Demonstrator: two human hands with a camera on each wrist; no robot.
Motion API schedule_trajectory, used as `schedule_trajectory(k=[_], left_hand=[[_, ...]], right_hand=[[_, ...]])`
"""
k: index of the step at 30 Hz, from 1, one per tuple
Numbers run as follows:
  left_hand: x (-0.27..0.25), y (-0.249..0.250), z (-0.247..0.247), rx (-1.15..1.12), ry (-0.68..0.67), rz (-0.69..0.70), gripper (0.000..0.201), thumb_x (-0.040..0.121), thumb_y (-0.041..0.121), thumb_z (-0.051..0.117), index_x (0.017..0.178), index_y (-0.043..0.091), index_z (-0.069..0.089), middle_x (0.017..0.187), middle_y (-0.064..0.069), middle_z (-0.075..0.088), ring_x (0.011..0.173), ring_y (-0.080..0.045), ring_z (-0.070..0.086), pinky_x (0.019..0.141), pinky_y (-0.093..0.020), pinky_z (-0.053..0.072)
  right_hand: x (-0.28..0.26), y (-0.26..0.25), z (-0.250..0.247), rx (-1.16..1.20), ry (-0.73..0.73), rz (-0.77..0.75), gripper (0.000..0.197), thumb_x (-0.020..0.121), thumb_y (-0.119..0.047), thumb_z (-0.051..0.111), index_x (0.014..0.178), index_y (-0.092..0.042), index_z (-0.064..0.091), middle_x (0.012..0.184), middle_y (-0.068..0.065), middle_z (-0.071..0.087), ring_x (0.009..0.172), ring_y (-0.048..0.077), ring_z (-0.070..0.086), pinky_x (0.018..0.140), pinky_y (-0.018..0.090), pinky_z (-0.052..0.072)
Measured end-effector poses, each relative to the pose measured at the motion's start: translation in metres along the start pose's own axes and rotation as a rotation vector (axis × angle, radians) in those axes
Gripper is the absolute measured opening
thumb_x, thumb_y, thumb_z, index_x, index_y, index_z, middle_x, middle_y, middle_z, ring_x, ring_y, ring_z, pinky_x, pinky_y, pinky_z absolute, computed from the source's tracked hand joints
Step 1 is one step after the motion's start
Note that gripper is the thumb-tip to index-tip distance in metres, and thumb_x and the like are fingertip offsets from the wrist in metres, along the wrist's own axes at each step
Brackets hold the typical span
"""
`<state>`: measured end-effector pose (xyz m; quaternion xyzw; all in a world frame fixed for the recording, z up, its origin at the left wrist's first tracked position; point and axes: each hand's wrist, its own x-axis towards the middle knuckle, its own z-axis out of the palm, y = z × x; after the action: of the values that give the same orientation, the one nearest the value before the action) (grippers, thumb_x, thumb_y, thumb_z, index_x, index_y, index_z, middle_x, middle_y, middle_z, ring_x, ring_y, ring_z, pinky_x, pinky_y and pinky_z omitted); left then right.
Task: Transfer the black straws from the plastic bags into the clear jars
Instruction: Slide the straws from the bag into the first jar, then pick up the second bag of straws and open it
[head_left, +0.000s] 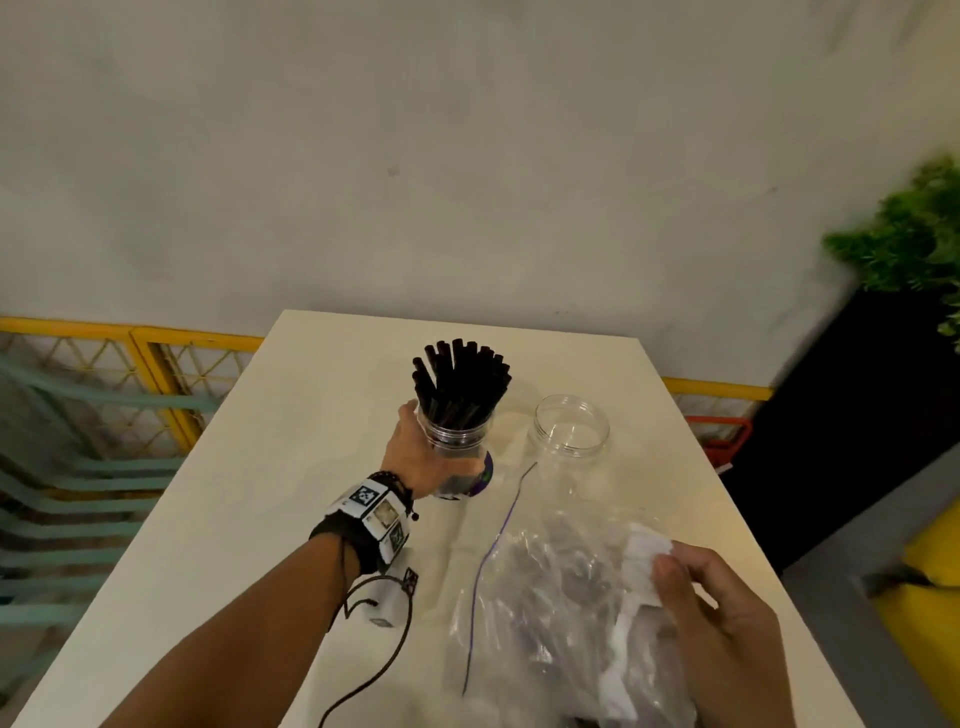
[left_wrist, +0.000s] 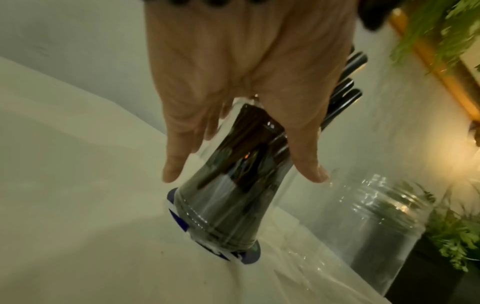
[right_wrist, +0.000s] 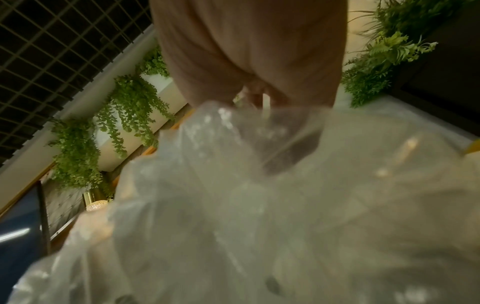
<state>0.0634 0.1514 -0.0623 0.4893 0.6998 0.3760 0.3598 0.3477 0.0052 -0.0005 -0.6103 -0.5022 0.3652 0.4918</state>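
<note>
A clear jar (head_left: 460, 441) packed with black straws (head_left: 460, 379) stands on the white table (head_left: 249, 493), tilted a little, its base on a blue-purple disc (left_wrist: 249, 255). My left hand (head_left: 428, 457) grips this jar (left_wrist: 228, 205) from the left, thumb and fingers on either side, and the straws (left_wrist: 345, 92) stick out past the palm. An empty clear jar (head_left: 569, 431) stands just to its right, also in the left wrist view (left_wrist: 376, 222). At the near right, my right hand (head_left: 675, 577) pinches a crumpled clear plastic bag (head_left: 545, 597) by a white patch. That bag (right_wrist: 259, 205) fills the right wrist view below the hand (right_wrist: 249, 51); any straws inside are too blurred to tell.
A black cable (head_left: 379, 665) and a small white device (head_left: 382, 608) lie under my left forearm. A yellow railing (head_left: 130, 332) runs behind the table on the left. A black planter (head_left: 857, 415) with green plants (head_left: 914, 228) stands at the right, beyond the table's edge.
</note>
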Motion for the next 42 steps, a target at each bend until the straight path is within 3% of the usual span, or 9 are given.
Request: schedule_trajectory(k=[4, 9, 13, 17, 24, 30, 35, 38, 42], left_hand=[[-0.037, -0.004, -0.029, -0.008, 0.045, -0.037, 0.099, 0.077, 0.054, 0.08, 0.151, 0.012, 0.031, 0.15, -0.01, 0.048, 0.138, -0.029, 0.048, 0.106, -0.035, 0.043], [-0.111, 0.016, -0.075, -0.314, -0.182, 0.065, 0.093, 0.065, 0.081, 0.069, 0.141, 0.036, 0.041, 0.126, 0.012, 0.061, 0.125, -0.01, 0.057, 0.092, -0.025, 0.047], [-0.14, 0.013, -0.094, -0.146, -0.468, 0.17, 0.095, 0.059, 0.063, 0.085, 0.139, 0.06, 0.033, 0.131, 0.022, 0.056, 0.125, 0.005, 0.052, 0.098, -0.026, 0.052], [-0.14, -0.015, -0.102, -0.006, -0.481, 0.149, 0.04, 0.069, 0.048, 0.087, 0.102, 0.038, 0.067, 0.081, 0.006, 0.067, 0.076, -0.01, 0.06, 0.076, -0.029, 0.049], [-0.1, -0.063, -0.138, 0.029, -0.055, -0.07, 0.02, 0.076, 0.042, 0.083, 0.075, 0.027, 0.068, 0.078, -0.011, 0.073, 0.066, -0.024, 0.065, 0.067, -0.034, 0.05], [-0.075, -0.067, -0.138, 0.105, -0.038, -0.242, 0.072, 0.079, 0.071, 0.058, 0.125, 0.015, 0.059, 0.122, -0.014, 0.065, 0.111, -0.035, 0.06, 0.094, -0.048, 0.048], [-0.079, -0.055, -0.145, 0.254, 0.023, -0.064, 0.091, 0.072, 0.095, 0.033, 0.11, 0.019, 0.066, 0.121, -0.013, 0.066, 0.112, -0.038, 0.058, 0.096, -0.05, 0.041], [-0.081, -0.055, -0.159, 0.264, 0.213, 0.141, 0.062, 0.068, 0.096, 0.04, 0.087, 0.043, 0.066, 0.097, 0.005, 0.075, 0.099, -0.033, 0.069, 0.092, -0.048, 0.054], [-0.099, -0.041, -0.154, 0.207, 0.154, 0.29, 0.042, 0.077, 0.083, 0.056, 0.079, 0.042, 0.063, 0.084, 0.027, 0.07, 0.07, -0.012, 0.069, 0.068, -0.029, 0.057]], right_hand=[[0.004, -0.003, 0.007, -0.009, -0.044, -0.033, 0.011, 0.092, -0.02, 0.064, 0.087, -0.021, 0.073, 0.077, -0.007, 0.073, 0.066, 0.015, 0.07, 0.06, 0.033, 0.054], [0.003, -0.013, 0.03, 0.046, -0.224, -0.098, 0.012, 0.092, -0.018, 0.063, 0.088, -0.02, 0.073, 0.07, -0.002, 0.072, 0.056, 0.008, 0.062, 0.052, 0.015, 0.047], [-0.005, -0.027, 0.071, -0.039, -0.455, -0.235, 0.014, 0.093, -0.015, 0.062, 0.087, -0.024, 0.072, 0.074, -0.012, 0.071, 0.065, 0.001, 0.062, 0.06, 0.01, 0.045], [-0.011, -0.022, 0.104, -0.127, -0.572, -0.313, 0.009, 0.095, -0.023, 0.063, 0.101, -0.024, 0.07, 0.093, -0.014, 0.073, 0.089, 0.003, 0.067, 0.077, 0.017, 0.052], [0.013, -0.01, 0.056, -0.47, -0.387, -0.312, 0.008, 0.094, -0.025, 0.064, 0.099, -0.024, 0.07, 0.096, -0.015, 0.071, 0.092, 0.0, 0.065, 0.078, 0.001, 0.043], [0.015, 0.016, -0.027, -0.898, -0.215, -0.112, 0.01, 0.093, -0.036, 0.061, 0.099, -0.027, 0.062, 0.096, -0.006, 0.062, 0.083, 0.012, 0.061, 0.072, 0.02, 0.042], [-0.016, 0.029, -0.047, -0.975, -0.28, 0.133, 0.012, 0.093, -0.045, 0.057, 0.099, -0.035, 0.057, 0.102, -0.007, 0.056, 0.086, 0.009, 0.055, 0.077, 0.023, 0.039], [-0.028, 0.032, -0.045, -0.974, -0.281, 0.191, 0.013, 0.093, -0.047, 0.056, 0.099, -0.036, 0.059, 0.102, -0.007, 0.056, 0.087, 0.007, 0.055, 0.078, 0.024, 0.042], [-0.029, 0.04, -0.042, -0.975, -0.408, 0.228, 0.042, 0.082, -0.064, 0.055, 0.111, -0.034, 0.059, 0.109, -0.005, 0.054, 0.093, 0.01, 0.056, 0.085, 0.026, 0.048]])
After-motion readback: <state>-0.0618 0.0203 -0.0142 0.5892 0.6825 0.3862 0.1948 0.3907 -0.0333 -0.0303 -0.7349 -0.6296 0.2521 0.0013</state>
